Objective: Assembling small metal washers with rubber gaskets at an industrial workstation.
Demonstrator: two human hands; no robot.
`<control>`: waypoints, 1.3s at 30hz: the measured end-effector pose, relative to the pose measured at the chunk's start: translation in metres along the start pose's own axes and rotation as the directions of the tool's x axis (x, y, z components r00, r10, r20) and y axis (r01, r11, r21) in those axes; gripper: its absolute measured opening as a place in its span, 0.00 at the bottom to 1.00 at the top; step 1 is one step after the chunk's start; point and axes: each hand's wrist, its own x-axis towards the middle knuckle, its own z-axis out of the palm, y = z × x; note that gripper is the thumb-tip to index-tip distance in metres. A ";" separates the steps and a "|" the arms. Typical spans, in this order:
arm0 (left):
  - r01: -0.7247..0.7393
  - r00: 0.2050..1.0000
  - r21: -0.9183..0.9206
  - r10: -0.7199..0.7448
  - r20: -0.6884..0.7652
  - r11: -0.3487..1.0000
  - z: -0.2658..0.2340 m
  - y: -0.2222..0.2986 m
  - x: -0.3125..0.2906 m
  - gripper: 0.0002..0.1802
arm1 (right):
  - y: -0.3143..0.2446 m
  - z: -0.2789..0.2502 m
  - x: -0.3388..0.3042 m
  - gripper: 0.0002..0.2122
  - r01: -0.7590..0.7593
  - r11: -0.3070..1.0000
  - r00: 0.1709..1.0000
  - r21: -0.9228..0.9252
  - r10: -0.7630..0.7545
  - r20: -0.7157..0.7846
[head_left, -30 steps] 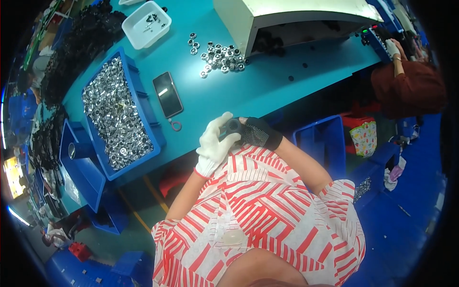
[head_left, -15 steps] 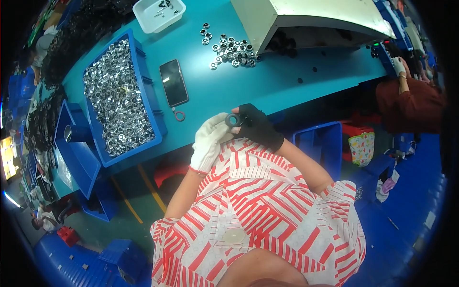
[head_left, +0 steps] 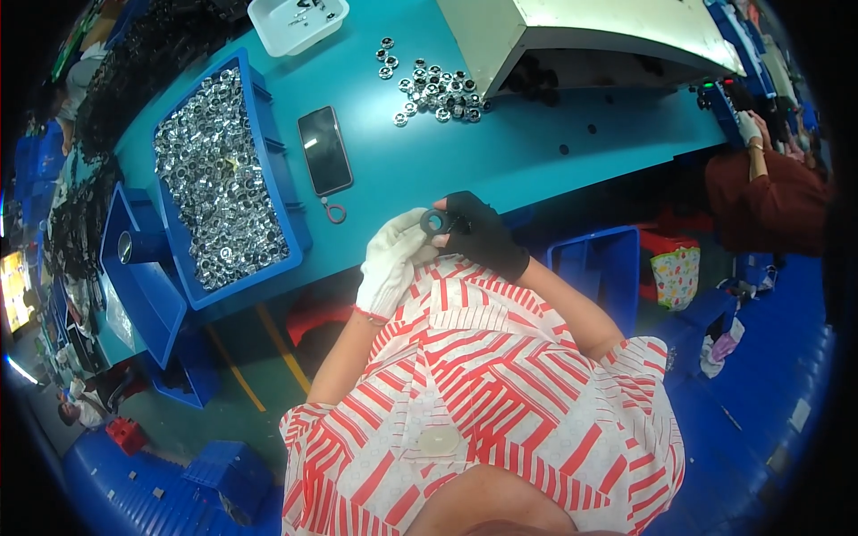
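Ring (head_left: pixel 436 213), one and black, sits between two grips: right hand (head_left: pixel 484 237) pinches it, left hand (head_left: pixel 393 259) touches its left edge, closure unclear; one phone (head_left: pixel 325 156) lies left.

We have the ring (head_left: pixel 434 231) between our left hand (head_left: pixel 391 259) and right hand (head_left: pixel 487 237) at the bench's (head_left: pixel 393 170) near edge. Leftward on the bench stands the bin (head_left: pixel 268 156) of small parts; the phone (head_left: pixel 326 152) lies right of it. Behind the phone sits the tray (head_left: pixel 299 40). Right of that, loose parts (head_left: pixel 433 89) lie beside the hood (head_left: pixel 617 18), which seems, dimly, to cover more pieces (head_left: pixel 534 80).
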 end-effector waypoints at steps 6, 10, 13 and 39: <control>0.030 0.999 -0.040 -0.029 0.019 0.999 0.002 0.006 0.001 0.20 | 0.010 0.001 0.004 0.21 -0.014 1.000 1.000 -0.013 0.015 0.021; 0.040 0.999 -0.036 -0.040 -0.016 0.999 0.000 0.005 0.003 0.22 | 0.010 0.002 0.007 0.22 -0.018 1.000 1.000 0.011 0.018 0.020; -0.001 0.991 0.029 0.005 -0.131 1.000 -0.002 0.002 0.005 0.25 | 0.007 0.004 0.008 0.22 0.014 0.999 1.000 -0.030 -0.014 -0.001; 0.010 0.985 -0.149 -0.035 -0.171 0.989 -0.038 -0.006 0.003 0.23 | 0.110 -0.070 0.104 0.13 -0.239 0.780 0.890 -0.578 -0.062 -0.451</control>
